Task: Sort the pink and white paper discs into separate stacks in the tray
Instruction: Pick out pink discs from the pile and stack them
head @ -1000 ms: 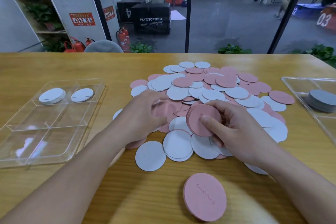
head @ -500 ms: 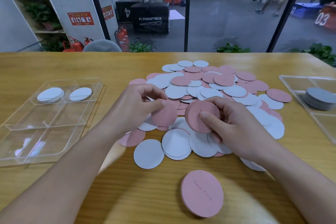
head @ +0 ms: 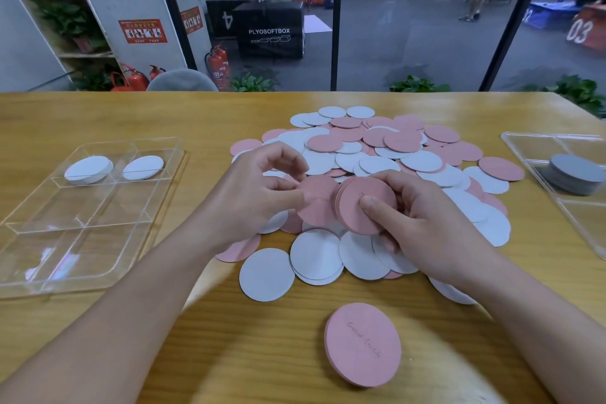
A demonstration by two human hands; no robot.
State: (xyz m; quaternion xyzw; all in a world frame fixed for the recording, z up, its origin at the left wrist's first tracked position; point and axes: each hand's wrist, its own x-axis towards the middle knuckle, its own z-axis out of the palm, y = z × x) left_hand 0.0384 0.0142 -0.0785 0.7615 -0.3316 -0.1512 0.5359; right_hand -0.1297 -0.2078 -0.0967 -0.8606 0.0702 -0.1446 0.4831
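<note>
The right hand (head: 423, 220) clamps a pink disc stack (head: 365, 205) upright so the left hand (head: 259, 193), pinching 1 pink disc (head: 316, 202), can add it.

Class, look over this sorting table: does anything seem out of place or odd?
Yes. A pink stack sits on the bare table near the person, not in the clear tray, whose far compartments hold only white discs. The main pile is still mixed.

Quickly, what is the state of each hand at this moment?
Left hand: pinches a single pink disc between thumb and fingers.
Right hand: grips a small stack of pink discs, thumb pressed on its face.
</note>
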